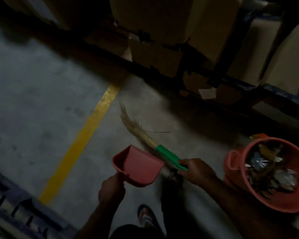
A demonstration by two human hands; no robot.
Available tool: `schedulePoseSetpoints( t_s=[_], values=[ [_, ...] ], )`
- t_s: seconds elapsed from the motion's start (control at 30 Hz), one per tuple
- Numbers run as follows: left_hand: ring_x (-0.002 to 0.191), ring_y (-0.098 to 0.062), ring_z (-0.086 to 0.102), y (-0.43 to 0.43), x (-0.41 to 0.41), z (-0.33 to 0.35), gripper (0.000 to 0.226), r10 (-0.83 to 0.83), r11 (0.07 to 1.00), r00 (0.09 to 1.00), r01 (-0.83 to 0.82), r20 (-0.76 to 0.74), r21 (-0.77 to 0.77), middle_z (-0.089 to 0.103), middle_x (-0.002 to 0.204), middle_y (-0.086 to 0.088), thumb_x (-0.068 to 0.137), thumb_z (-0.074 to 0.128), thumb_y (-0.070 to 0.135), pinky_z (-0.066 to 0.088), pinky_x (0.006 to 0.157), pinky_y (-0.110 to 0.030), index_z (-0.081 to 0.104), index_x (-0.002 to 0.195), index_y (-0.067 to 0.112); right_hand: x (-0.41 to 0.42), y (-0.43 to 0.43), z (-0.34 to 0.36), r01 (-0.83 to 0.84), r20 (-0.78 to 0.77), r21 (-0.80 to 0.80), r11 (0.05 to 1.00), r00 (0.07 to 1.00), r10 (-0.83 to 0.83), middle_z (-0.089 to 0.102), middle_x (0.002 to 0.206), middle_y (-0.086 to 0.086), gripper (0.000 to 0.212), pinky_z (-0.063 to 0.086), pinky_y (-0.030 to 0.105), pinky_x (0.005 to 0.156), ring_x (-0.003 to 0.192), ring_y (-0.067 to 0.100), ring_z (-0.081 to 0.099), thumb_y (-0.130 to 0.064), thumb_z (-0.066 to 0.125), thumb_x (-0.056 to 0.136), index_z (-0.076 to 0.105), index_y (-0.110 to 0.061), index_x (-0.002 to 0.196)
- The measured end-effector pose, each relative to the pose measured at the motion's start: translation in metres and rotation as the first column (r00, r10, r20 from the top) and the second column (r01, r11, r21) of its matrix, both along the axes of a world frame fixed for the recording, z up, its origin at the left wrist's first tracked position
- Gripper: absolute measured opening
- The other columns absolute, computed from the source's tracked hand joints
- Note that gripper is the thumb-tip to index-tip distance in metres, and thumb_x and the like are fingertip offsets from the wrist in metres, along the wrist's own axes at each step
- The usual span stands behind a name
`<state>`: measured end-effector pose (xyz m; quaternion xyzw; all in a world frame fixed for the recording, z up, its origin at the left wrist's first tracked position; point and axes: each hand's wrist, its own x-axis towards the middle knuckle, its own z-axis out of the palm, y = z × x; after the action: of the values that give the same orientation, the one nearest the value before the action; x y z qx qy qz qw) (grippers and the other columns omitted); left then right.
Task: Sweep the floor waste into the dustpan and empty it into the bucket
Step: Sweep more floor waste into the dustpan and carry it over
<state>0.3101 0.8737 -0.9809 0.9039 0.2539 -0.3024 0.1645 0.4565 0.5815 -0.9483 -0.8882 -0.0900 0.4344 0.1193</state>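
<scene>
Two hands busy: my left hand (111,188) grips the pink dustpan (138,165), right hand (195,171) holds the grass broom (169,156); the dustpan looks lifted, so sweepings could slip underneath.

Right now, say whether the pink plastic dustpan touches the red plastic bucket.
Apart. Head view: right hand and floor separate the pink plastic dustpan from the red plastic bucket.

Light: dim all over, no source in view; bare floor (33,100) at left is the brightest patch.
Shadows: near black under the rack (235,82) and in the top-left corner.
Blur: whole frame soft; broom (160,150) bristles smeared by motion.
Edges: wide-angle bend, dark corners.
</scene>
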Motion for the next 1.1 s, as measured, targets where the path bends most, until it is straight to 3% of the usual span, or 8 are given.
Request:
schedulePoseSetpoints(
  t_s=[0.17, 0.3, 0.53, 0.7, 0.83, 0.97, 1.03, 1.1],
  values=[
    [0.104, -0.03, 0.066, 0.055, 0.006, -0.109, 0.033, 0.2, 0.98, 0.978, -0.199, -0.056, 0.008, 0.07, 0.114, -0.003, 0.085, 0.051, 0.035, 0.053, 0.079, -0.034, 0.061, 0.117, 0.039, 0.088, 0.031, -0.109, -0.129, 0.058, -0.003, 0.992, 0.99, 0.129, 0.06, 0.137, 0.003, 0.049, 0.048, 0.033, 0.098, 0.122, 0.024, 0.058, -0.043, 0.061, 0.091, 0.055, -0.032, 0.138],
    [0.1, -0.03, 0.066, 0.106, -0.015, -0.196, 0.037, 0.329, 0.944, 0.94, -0.326, -0.09, 0.047, 0.071, 0.112, -0.003, 0.084, 0.06, 0.022, 0.053, 0.077, -0.034, 0.058, 0.119, 0.036, 0.106, 0.067, -0.183, -0.131, 0.126, 0.071, 0.989, 0.985, 0.122, 0.067, 0.127, 0.002, 0.047, 0.048, 0.028, 0.087, 0.112, 0.023, 0.064, -0.037, 0.07, 0.087, 0.062, -0.028, 0.132],
    [0.095, -0.029, 0.066, 0.159, -0.081, -0.274, 0.044, 0.426, 0.904, 0.891, -0.413, -0.155, 0.111, 0.071, 0.109, 0.0, 0.085, 0.061, 0.016, 0.05, 0.071, -0.032, 0.054, 0.118, 0.045, 0.02, 0.143, -0.301, -0.079, -0.138, 0.218, 0.973, 0.984, 0.111, 0.067, 0.127, -0.002, 0.045, 0.043, 0.023, 0.098, 0.118, 0.016, 0.062, -0.031, 0.072, 0.084, 0.066, -0.024, 0.128],
    [0.094, -0.031, 0.066, 0.165, -0.086, -0.294, 0.044, 0.431, 0.901, 0.891, -0.416, -0.146, 0.121, 0.072, 0.105, -0.001, 0.085, 0.063, 0.013, 0.046, 0.068, -0.031, 0.059, 0.12, 0.04, -0.044, 0.119, -0.333, 0.306, -0.13, 0.133, 0.943, 0.948, -0.29, 0.074, 0.109, -0.003, 0.054, 0.054, 0.025, 0.086, 0.098, 0.019, 0.071, -0.055, 0.066, 0.072, 0.069, -0.032, 0.121],
    [0.086, -0.026, 0.067, 0.159, -0.07, -0.298, 0.045, 0.429, 0.903, 0.895, -0.421, -0.122, 0.085, 0.066, 0.084, 0.009, 0.086, 0.06, 0.009, 0.044, 0.064, -0.029, 0.061, 0.114, 0.044, -0.07, 0.071, -0.317, 0.448, -0.079, 0.098, 0.889, 0.894, -0.442, 0.071, 0.112, 0.017, 0.043, 0.034, -0.007, 0.075, 0.104, 0.029, 0.068, -0.011, 0.08, 0.079, 0.07, -0.011, 0.12],
    [0.085, -0.024, 0.069, 0.151, -0.046, -0.299, 0.049, 0.334, 0.943, 0.939, -0.333, -0.079, 0.029, 0.066, 0.079, 0.012, 0.083, 0.061, 0.004, 0.047, 0.065, -0.028, 0.062, 0.111, 0.043, -0.085, 0.04, -0.279, 0.479, 0.0, 0.151, 0.865, 0.875, -0.484, 0.075, 0.106, 0.003, 0.036, 0.039, -0.003, 0.077, 0.097, 0.007, 0.07, -0.022, 0.084, 0.075, 0.075, -0.023, 0.111],
    [0.085, -0.02, 0.07, 0.146, -0.035, -0.299, 0.05, 0.315, 0.949, 0.947, -0.315, -0.063, 0.011, 0.069, 0.084, 0.012, 0.082, 0.059, 0.004, 0.048, 0.065, -0.028, 0.061, 0.112, 0.045, -0.078, 0.048, -0.266, 0.453, 0.061, 0.242, 0.858, 0.875, -0.48, 0.074, 0.107, 0.003, 0.039, 0.037, -0.004, 0.083, 0.097, -0.02, 0.059, -0.016, 0.085, 0.07, 0.076, -0.029, 0.105],
    [0.083, -0.015, 0.07, 0.142, -0.027, -0.3, 0.05, 0.327, 0.944, 0.943, -0.329, -0.055, -0.032, 0.069, 0.084, 0.014, 0.082, 0.055, 0.012, 0.052, 0.068, -0.029, 0.052, 0.113, 0.05, -0.061, 0.067, -0.265, 0.485, 0.016, 0.333, 0.809, 0.855, -0.519, 0.075, 0.106, 0.004, 0.05, 0.042, 0.001, 0.085, 0.094, -0.024, 0.057, -0.006, 0.086, 0.07, 0.071, -0.033, 0.109]
  ],
)
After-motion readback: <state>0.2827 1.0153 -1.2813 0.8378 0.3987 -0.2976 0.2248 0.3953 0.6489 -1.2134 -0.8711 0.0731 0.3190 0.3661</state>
